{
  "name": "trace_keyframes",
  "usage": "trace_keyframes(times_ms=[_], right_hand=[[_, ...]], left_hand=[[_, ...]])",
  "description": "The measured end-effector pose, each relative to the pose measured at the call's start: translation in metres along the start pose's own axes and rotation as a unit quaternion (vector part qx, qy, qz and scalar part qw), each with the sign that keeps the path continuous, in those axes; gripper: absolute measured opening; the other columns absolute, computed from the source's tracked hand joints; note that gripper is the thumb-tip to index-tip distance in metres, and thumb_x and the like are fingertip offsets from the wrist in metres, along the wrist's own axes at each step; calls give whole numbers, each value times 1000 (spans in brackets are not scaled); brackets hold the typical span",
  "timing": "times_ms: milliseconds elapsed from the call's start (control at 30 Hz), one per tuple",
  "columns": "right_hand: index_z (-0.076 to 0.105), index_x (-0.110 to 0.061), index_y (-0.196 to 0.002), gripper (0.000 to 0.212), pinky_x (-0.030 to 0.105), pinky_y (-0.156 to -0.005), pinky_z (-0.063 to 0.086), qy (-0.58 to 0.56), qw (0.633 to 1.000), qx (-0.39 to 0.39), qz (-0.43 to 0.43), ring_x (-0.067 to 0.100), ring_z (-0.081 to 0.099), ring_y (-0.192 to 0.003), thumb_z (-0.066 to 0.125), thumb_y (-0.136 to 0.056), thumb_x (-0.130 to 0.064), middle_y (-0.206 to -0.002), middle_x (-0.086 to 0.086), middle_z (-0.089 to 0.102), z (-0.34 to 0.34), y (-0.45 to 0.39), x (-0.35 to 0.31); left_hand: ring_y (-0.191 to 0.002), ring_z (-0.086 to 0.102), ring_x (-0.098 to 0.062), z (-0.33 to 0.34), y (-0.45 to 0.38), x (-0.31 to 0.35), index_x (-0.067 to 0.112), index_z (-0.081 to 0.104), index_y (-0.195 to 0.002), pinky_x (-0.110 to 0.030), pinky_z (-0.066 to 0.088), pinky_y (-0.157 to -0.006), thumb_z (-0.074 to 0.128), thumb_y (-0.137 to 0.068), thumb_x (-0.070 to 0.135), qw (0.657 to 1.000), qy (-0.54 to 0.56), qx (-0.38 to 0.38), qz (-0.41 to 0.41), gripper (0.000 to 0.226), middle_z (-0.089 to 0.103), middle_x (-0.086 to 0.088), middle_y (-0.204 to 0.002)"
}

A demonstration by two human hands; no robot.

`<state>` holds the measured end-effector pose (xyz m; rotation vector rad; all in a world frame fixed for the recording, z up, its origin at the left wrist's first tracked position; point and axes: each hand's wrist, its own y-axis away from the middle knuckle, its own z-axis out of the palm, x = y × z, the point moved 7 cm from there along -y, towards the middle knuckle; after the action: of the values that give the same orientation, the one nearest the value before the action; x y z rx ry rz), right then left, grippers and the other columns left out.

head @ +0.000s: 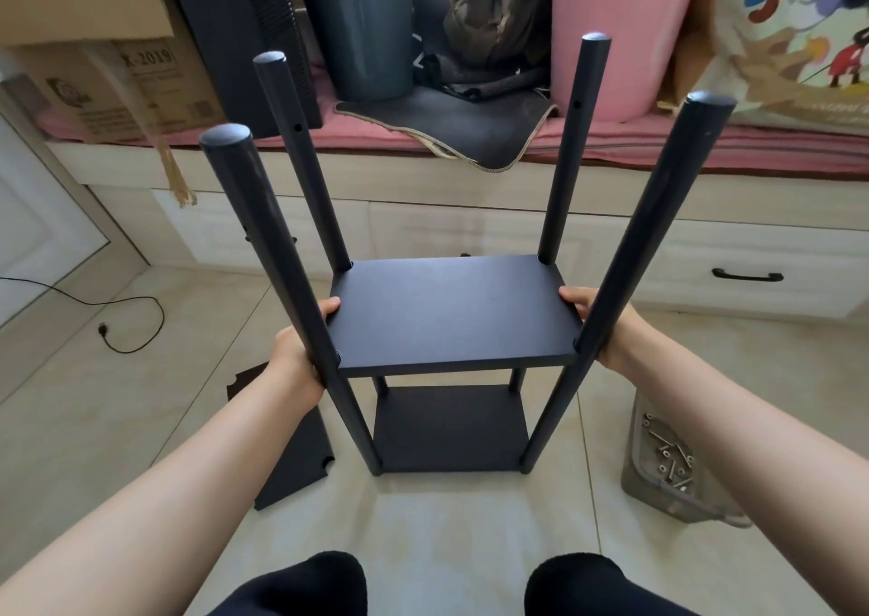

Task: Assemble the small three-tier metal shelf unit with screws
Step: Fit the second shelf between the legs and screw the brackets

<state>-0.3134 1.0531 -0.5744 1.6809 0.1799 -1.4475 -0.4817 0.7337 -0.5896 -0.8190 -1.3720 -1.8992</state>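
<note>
The black metal shelf unit stands upright on the tiled floor, its several round posts (pixel 263 239) rising toward the camera. A bottom shelf panel (pixel 449 429) sits low between the posts. A middle shelf panel (pixel 451 310) lies level between them higher up. My left hand (pixel 301 357) grips the middle panel's left edge, thumb on top, partly behind the near left post. My right hand (pixel 599 321) grips its right edge, thumb on top, partly hidden by the near right post. A third black panel (pixel 296 465) lies flat on the floor at the left.
A clear plastic bag of screws (pixel 667 465) lies on the floor at the right. A cable (pixel 127 314) trails across the floor at far left. Behind stands a drawer bench (pixel 705 248) piled with a cardboard box (pixel 117 74), a pink cushion (pixel 620 37) and dark items. My knees (pixel 329 582) are at the bottom.
</note>
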Motion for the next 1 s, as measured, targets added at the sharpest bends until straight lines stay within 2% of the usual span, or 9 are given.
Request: trace_keyframes(times_ms=[167,367,500,667,833,900,1000], right_hand=[[62,3,-122,39,36,-70,53,-13,1000,1,-13,32,64,-97,63,-92,-23,-124,19,65,0,0,3],[65,-2,-111,30,31,-61,51,-35,999,-8,-35,24,66,-79,63,-93,-25,-107,13,67,1,1,8],[63,1,-118,35,32,-63,52,-29,999,-9,-44,26,66,-85,62,-94,-24,-111,15,67,1,0,9],[62,0,-112,28,32,-62,52,-22,999,-11,-41,26,66,-84,61,-94,-22,-110,15,66,1,-1,11],[61,0,-114,29,32,-61,51,-10,1000,-11,-24,27,65,-84,60,-94,-20,-113,17,65,1,-1,16],[60,2,-118,33,32,-62,51,-9,1000,-10,-24,29,64,-88,60,-94,-20,-115,18,64,2,-1,15],[61,1,-114,28,32,-61,51,-10,1000,-11,-26,27,65,-84,60,-94,-20,-112,17,65,2,-1,15]], left_hand=[[-79,74,-25,-1,-3,-6,12,69,-106,-27,55,-56,74,-86,38,1000,5,-17,5,34,75,-8,-107],[-83,75,-26,-1,-3,-9,12,71,-109,-30,57,-63,75,-85,38,999,26,-22,21,36,76,-7,-108],[-81,76,-25,-1,-6,-9,14,72,-103,-31,58,-65,76,-84,38,999,30,-26,28,31,78,-6,-103],[-79,77,-24,-3,-10,-11,14,71,-103,-29,58,-61,76,-84,39,999,19,-26,27,31,78,-5,-99],[-74,76,-23,-5,-14,-15,13,70,-103,-25,56,-51,76,-85,36,999,18,-24,16,30,78,-5,-98],[-77,77,-23,-5,-15,-16,13,70,-106,-26,57,-54,76,-85,37,999,18,-31,15,32,78,-6,-102],[-84,77,-25,-5,-16,-17,13,70,-111,-29,58,-60,76,-85,39,999,18,-38,12,37,77,-6,-107]])
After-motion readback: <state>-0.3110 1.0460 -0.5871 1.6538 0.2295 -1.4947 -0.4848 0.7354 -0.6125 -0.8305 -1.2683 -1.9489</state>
